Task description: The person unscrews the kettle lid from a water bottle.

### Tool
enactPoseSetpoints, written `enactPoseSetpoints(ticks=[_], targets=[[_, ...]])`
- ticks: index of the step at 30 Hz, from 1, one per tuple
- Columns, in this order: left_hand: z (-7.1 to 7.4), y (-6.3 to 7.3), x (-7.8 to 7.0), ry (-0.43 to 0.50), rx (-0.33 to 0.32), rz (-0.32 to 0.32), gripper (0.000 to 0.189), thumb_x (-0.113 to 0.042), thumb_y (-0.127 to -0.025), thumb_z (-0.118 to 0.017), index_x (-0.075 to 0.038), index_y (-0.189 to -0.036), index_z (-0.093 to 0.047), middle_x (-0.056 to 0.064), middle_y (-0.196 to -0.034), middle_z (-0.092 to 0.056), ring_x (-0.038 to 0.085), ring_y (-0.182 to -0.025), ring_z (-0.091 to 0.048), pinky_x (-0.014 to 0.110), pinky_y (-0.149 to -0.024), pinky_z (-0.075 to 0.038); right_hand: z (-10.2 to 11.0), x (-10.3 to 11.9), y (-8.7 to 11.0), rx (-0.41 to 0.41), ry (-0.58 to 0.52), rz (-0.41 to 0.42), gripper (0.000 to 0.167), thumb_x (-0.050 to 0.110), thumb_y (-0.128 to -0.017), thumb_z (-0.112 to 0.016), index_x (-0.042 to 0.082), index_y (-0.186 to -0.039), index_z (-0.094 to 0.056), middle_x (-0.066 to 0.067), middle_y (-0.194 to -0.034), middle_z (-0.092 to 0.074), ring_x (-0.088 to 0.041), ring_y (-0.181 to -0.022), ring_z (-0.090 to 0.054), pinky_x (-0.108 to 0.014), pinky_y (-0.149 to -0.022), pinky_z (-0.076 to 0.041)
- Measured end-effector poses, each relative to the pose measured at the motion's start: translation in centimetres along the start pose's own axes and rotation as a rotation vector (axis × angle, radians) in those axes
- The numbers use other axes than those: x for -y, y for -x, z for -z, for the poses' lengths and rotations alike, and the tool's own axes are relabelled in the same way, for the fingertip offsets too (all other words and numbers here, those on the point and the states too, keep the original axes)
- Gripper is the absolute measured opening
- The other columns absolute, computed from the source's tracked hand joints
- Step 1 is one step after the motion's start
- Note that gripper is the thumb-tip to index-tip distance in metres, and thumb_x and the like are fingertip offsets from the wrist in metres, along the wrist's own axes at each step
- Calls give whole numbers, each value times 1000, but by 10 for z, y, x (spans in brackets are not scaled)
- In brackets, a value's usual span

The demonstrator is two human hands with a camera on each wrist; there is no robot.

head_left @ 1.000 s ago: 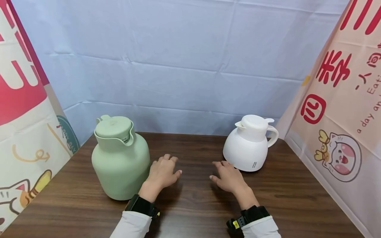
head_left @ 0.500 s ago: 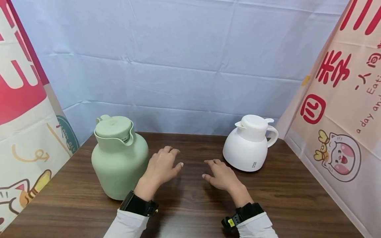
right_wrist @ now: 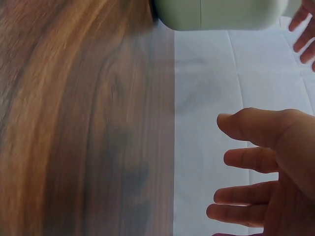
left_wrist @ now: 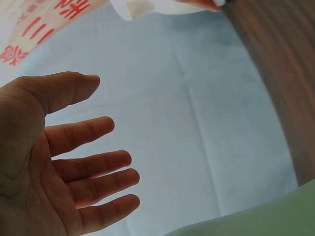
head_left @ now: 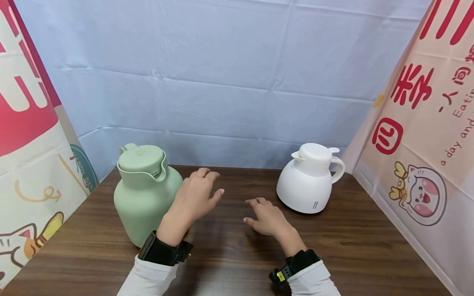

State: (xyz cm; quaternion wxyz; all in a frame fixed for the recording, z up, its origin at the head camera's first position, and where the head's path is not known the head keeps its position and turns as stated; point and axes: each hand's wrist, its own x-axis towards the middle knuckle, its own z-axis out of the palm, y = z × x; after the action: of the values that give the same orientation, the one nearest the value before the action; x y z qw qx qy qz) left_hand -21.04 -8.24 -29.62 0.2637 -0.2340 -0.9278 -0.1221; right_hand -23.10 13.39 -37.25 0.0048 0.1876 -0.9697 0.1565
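Note:
A large light green jug (head_left: 142, 205) with a lid and spout stands upright on the left of the table. My left hand (head_left: 194, 195) hovers just right of it, partly covering its side, fingers spread and holding nothing. In the left wrist view the fingers of that hand (left_wrist: 64, 152) are extended, and the rim of green at the lower right is the jug (left_wrist: 275, 216). To the right, a smaller white jug (head_left: 305, 187) stands upright, handle facing right. My right hand (head_left: 268, 218) is in front and left of it, apart from it, fingers relaxed around nothing.
The dark wooden table (head_left: 237, 255) ends at a pale blue cloth backdrop (head_left: 222, 102). Printed cloth panels hang at the left (head_left: 29, 172) and right (head_left: 411, 172) sides. Black bands (head_left: 163, 250) with small devices sit on both wrists.
My left hand has moved forward and slightly left, rising beside the green jug. The right hand has shifted left, away from the white jug. Both jugs stay in place.

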Motion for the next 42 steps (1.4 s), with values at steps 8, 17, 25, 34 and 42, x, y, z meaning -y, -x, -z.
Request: enactPoseSetpoints(ticks=[8, 17, 25, 34, 42], targets=[[22, -4, 4, 25, -84, -37, 35, -23, -85, -68, 0, -111, -62, 17, -106, -58, 34, -90, -58, 43, -74, -48, -5, 10, -5, 20, 14, 51, 52, 32, -88, -64, 7, -132, -49, -20, -131, -44, -39, -116, -46, -56, -84, -41], [47, -9, 17, 52, -195, -109, 30, -17, -85, -67, 2, -108, -63, 18, -105, -59, 35, -92, -57, 45, -76, -47, -8, 26, -7, 32, 35, 121, 54, 33, -86, -66, 8, -131, -51, -20, -131, -45, -38, -116, -46, -55, -86, -41], [73, -5, 35, 92, -327, -149, 28, -14, -85, -63, 3, -108, -63, 19, -105, -59, 34, -98, -56, 45, -79, -45, -12, 41, -8, 74, 60, 167, 54, 34, -88, -64, 9, -133, -49, -19, -135, -42, -37, -121, -42, -54, -91, -37], [100, 6, 69, 118, -390, -25, 26, -7, -85, -61, 3, -109, -63, 20, -107, -59, 36, -100, -54, 50, -79, -43, -13, 53, -9, 96, 78, 213, 54, 35, -89, -62, 11, -136, -47, -17, -137, -40, -34, -123, -40, -53, -93, -36], [107, 19, 111, 150, -371, 137, 29, -13, -87, -59, 1, -111, -63, 23, -108, -58, 38, -97, -53, 54, -78, -37, -17, 67, -11, 124, 114, 238, 56, 38, -88, -63, 15, -137, -47, -15, -138, -41, -32, -124, -40, -53, -93, -36]])
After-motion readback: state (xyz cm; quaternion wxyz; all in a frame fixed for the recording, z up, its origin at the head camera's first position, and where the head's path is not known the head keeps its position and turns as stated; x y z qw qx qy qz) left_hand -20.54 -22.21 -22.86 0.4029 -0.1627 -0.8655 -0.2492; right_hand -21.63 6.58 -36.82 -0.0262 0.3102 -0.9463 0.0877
